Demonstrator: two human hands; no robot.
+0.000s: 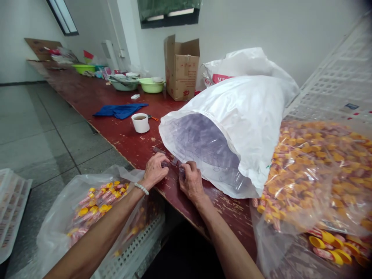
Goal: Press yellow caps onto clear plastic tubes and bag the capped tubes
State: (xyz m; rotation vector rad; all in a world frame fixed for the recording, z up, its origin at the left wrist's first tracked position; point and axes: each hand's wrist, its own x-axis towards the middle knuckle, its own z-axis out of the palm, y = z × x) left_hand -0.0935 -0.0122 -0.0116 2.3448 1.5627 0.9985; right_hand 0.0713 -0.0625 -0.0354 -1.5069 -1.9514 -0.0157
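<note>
A long, worn red table runs away from me along a pale wall, with a grey tiled floor on its left. At the far left a white crate stands on the floor. Next to it, below the table edge, an open plastic bag holds sweets with yellow caps, and a lattice basket shows under it. On the table lies a crumpled blue cloth, with a white cup of dark drink just beside it and a pale green basin farther back. My left hand, a beaded bracelet at the wrist, is curled nearly closed, a bit of clear plastic at its fingertips. Small clear plastic pieces lie on the table between my hands. A cardboard box stands open behind. My right hand is curled too, pinching more clear plastic; how many pieces either hand has, I cannot tell. Just right of it a big white sack lies with its mouth towards me, more such pieces inside. Farther right a large clear bag bulges with yellow-capped sweets, a white lattice crate tilted behind it
</note>
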